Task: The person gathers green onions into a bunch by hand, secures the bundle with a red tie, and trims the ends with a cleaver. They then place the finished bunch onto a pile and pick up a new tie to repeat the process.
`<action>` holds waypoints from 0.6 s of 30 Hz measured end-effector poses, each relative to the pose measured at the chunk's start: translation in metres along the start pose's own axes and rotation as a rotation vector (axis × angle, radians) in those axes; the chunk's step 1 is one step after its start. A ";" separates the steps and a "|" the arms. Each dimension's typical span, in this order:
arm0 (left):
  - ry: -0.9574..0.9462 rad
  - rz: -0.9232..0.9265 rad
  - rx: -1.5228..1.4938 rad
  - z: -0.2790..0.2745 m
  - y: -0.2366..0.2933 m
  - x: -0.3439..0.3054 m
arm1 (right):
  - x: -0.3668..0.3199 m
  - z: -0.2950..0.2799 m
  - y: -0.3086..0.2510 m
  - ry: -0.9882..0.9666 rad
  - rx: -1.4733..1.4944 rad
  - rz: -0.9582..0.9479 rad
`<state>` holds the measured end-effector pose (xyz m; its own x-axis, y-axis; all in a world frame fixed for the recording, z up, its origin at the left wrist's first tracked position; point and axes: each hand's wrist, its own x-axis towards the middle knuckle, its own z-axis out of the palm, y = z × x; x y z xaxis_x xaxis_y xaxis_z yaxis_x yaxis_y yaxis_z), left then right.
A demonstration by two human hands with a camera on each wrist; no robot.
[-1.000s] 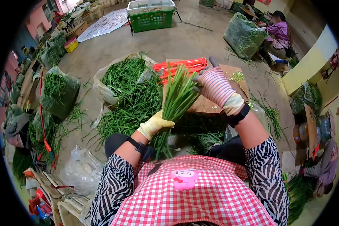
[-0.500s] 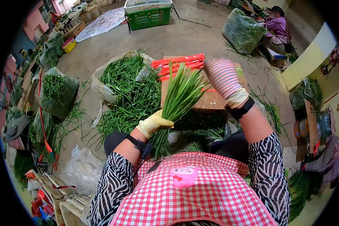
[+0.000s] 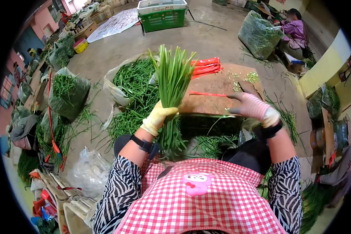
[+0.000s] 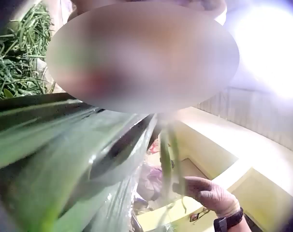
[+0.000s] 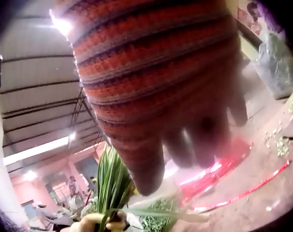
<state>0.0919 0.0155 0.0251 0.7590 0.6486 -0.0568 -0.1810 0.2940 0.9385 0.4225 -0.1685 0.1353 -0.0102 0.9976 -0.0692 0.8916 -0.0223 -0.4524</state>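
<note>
My left hand (image 3: 158,117), in a yellow glove, grips a thick bunch of long green chives (image 3: 173,80) around its lower part, with the stalks standing nearly upright and loose leaf ends hanging below. To the right, my right hand (image 3: 254,106) wears a striped glove and hovers at the right of the wooden board (image 3: 204,104), fingers spread. A single red tie strip (image 3: 207,94) lies across the board, its right end at the fingertips. A loose leaf (image 5: 161,212) crosses below that hand in the right wrist view. A dark blade-like piece (image 3: 250,88) lies just beyond it.
A bundle of red ties (image 3: 206,67) and pale cut bits (image 3: 252,77) lie on the board. Left of it stands an open bag of chives (image 3: 134,80). A green basket (image 3: 162,18), a full bag (image 3: 259,36) and a seated person (image 3: 294,31) are farther off.
My right hand has moved away from the bunch and down over the board's right side, its fingers opening; a dark handle no longer sticks out of it. The bunch has become more upright.
</note>
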 end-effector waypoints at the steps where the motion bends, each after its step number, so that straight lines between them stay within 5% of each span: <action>1: 0.013 0.055 0.016 0.011 0.003 0.005 | 0.010 0.014 -0.008 0.044 0.137 0.009; 4: 0.117 0.280 0.296 0.038 -0.005 0.028 | 0.065 0.072 -0.030 0.255 0.509 0.035; 6: 0.243 0.262 0.627 0.067 0.002 0.030 | 0.094 0.085 -0.058 0.240 0.802 -0.134; 7: 0.298 0.192 0.803 0.087 0.015 0.023 | 0.099 0.091 -0.072 0.235 1.055 -0.038; 8: 0.364 0.619 1.046 0.076 -0.022 0.037 | 0.103 0.096 -0.082 0.224 1.307 0.058; 10: 0.277 0.531 1.286 0.084 -0.026 0.042 | 0.114 0.095 -0.091 0.358 1.342 0.269; 13: 0.213 0.518 1.299 0.097 -0.016 0.023 | 0.113 0.093 -0.084 0.420 1.412 0.389; 14: 0.205 0.663 1.317 0.085 -0.026 0.023 | 0.109 0.099 -0.073 0.405 1.528 0.397; 16: 0.077 0.454 0.890 0.073 -0.005 0.009 | 0.104 0.090 -0.071 0.343 1.592 0.445; 18: 0.181 0.456 0.432 0.046 -0.017 0.010 | 0.086 0.090 -0.072 0.344 1.576 0.347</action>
<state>0.1310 -0.0149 0.0243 0.5411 0.7607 0.3585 -0.1634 -0.3231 0.9321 0.3162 -0.0872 0.0819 0.3655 0.8929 -0.2627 -0.4810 -0.0604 -0.8746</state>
